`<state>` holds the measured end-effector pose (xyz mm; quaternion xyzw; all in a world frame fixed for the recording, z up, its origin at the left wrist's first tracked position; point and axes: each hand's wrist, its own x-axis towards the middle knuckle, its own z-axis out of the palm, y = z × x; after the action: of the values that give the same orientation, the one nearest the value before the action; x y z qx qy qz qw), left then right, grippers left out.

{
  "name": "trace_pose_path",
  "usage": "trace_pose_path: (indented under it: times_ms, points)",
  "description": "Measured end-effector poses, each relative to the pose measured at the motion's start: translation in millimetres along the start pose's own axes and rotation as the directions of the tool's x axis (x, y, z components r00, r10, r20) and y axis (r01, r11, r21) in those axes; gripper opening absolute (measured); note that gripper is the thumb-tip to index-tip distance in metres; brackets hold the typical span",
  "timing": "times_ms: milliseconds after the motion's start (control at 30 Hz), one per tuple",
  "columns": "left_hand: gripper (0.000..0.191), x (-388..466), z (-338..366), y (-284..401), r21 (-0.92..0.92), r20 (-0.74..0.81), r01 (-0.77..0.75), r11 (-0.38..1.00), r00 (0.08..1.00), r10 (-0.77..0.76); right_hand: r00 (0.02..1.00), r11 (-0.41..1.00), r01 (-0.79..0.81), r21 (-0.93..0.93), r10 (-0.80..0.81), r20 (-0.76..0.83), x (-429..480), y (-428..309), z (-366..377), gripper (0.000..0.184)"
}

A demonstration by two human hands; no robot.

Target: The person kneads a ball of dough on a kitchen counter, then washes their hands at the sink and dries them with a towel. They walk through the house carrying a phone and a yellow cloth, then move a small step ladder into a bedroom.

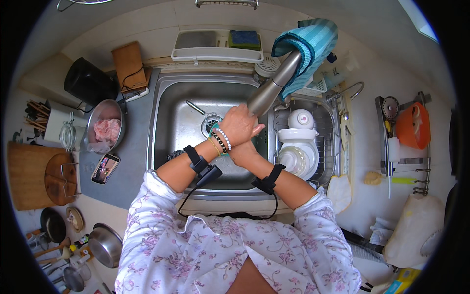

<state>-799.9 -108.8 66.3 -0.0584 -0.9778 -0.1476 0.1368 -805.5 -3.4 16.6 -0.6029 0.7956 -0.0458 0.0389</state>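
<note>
My left hand (240, 125), with beaded bracelets at the wrist, lies over my right hand (245, 152) above the stainless steel sink basin (176, 110). The two hands touch and look wet. Just beyond them is the brushed-metal kitchen faucet (273, 88), with a blue striped cloth (312, 47) draped over its upper part. Below the hands, a handled wire utensil (195, 107) lies by the drain. A turquoise item shows partly behind my left wrist. The palms and some fingers are hidden.
Right of the basin, a wire dish rack (325, 147) holds a white bowl (301, 119) and other dishes. On the left counter are a metal bowl (122, 136) with raw meat (106, 129) and a phone (105, 169). A sponge tray (216, 55) hangs behind the sink.
</note>
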Motion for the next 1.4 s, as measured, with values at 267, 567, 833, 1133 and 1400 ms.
trace_pose_path:
  times_ms: [267,567,833,1133,1400]
  points:
    - [0.031,-6.3,0.5,-60.1,-0.066,-0.222,0.403,0.913,0.886,-0.407,0.988,0.983,0.141,-0.118,-0.133,0.072,-9.3,13.8,-28.7,0.04]
    - [0.031,-18.7,-2.9,-16.2,-0.071,-0.194,0.35,0.934,0.913,-0.358,0.992,0.981,-0.128,-0.149,0.125,-0.028,-4.1,16.0,-35.2,0.05]
    - [0.031,-7.0,18.5,-46.4,0.096,-0.245,0.406,0.909,0.895,-0.374,0.993,0.987,-0.118,-0.106,0.12,0.019,-11.4,14.8,-44.4,0.072]
    - [0.031,-10.6,-8.6,-27.5,-0.107,-0.394,0.324,0.94,0.854,-0.339,0.983,0.979,-0.165,-0.123,0.173,0.059,-14.7,17.9,-32.3,0.071]
    - [0.028,-4.2,0.9,-18.1,-0.066,-0.287,0.344,0.937,0.892,-0.348,0.985,0.978,-0.17,-0.124,0.17,-0.004,0.7,20.1,-26.8,0.059]
